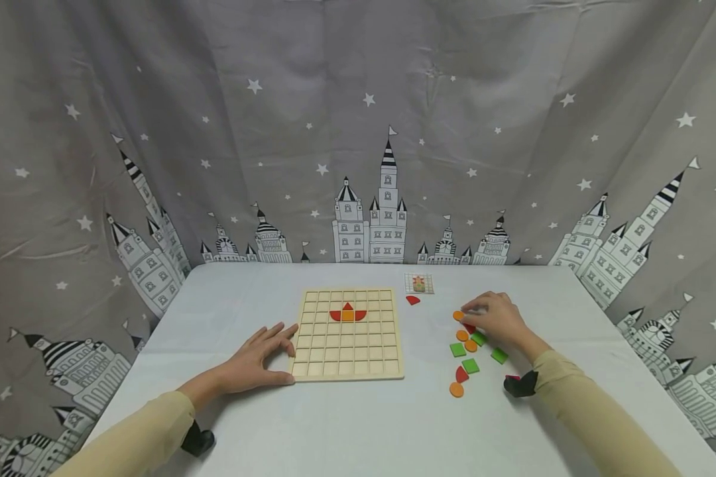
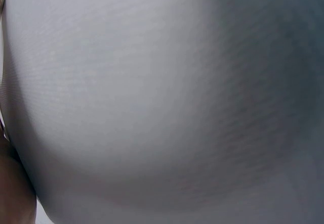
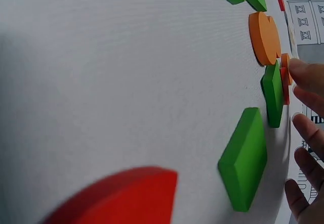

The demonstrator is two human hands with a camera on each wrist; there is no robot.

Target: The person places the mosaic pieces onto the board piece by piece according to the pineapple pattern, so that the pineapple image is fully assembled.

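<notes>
The right hand (image 1: 501,322) is over the far part of the loose pieces, at the right of the tabletop (image 1: 346,424). An orange disc (image 1: 457,316) lies at its fingertips, on their left side; the fingers are somewhat bent and separated, but I cannot tell whether they pinch this disc. A red piece (image 1: 469,328) lies partly under the thumb. Nearer than this hand are other orange discs (image 1: 462,336) and green squares (image 1: 470,366).

The left hand (image 1: 255,358) is spread, with its thumb well apart from the fingers, and it touches the left edge of the grid board (image 1: 346,358); the thumb is at the near left corner. On the board, toward the far side, an orange square (image 1: 348,316) sits between two red quarter pieces (image 1: 335,316), with a red triangle (image 1: 348,307) on its far side. A picture card (image 1: 419,283) lies to the right of the board.
</notes>
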